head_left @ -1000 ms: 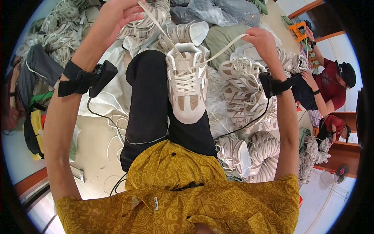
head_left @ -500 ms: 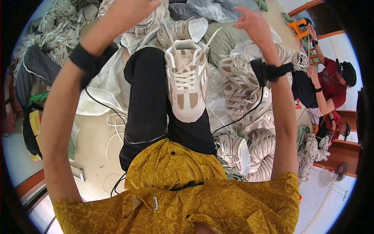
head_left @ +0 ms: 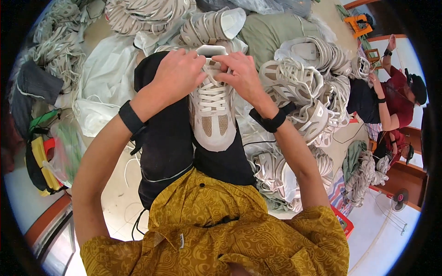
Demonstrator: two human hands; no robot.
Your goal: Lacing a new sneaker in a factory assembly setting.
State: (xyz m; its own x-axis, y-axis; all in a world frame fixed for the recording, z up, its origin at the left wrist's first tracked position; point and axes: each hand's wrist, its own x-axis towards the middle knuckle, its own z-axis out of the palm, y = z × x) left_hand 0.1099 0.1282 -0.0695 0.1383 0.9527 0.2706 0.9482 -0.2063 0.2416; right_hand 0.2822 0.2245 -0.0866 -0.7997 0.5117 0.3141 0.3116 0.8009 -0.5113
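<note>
A beige and white sneaker (head_left: 214, 124) rests on my black-trousered thighs, toe toward me. White shoelace (head_left: 212, 99) crosses its front in several rows. My left hand (head_left: 180, 71) is at the left side of the shoe's opening, its fingers curled closed on the lace at the top of the lacing. Opposite it, my right hand (head_left: 240, 76) bends its fingers and thumb in over the tongue, closed on the lace too. The fingers hide most of the tongue and the upper eyelets; the lace ends are covered.
Stacked sneaker uppers (head_left: 294, 83) lie to my right, with more rows (head_left: 142, 14) at the far left. White plastic sheeting (head_left: 103, 83) spreads beside my left leg. A green sack (head_left: 267, 37) lies ahead. At the right edge works a person in a dark red shirt (head_left: 397, 99).
Both hands have come down and inward from wide apart beyond the shoe to the top of its lacing. The loose lace ends that stuck out are now hidden.
</note>
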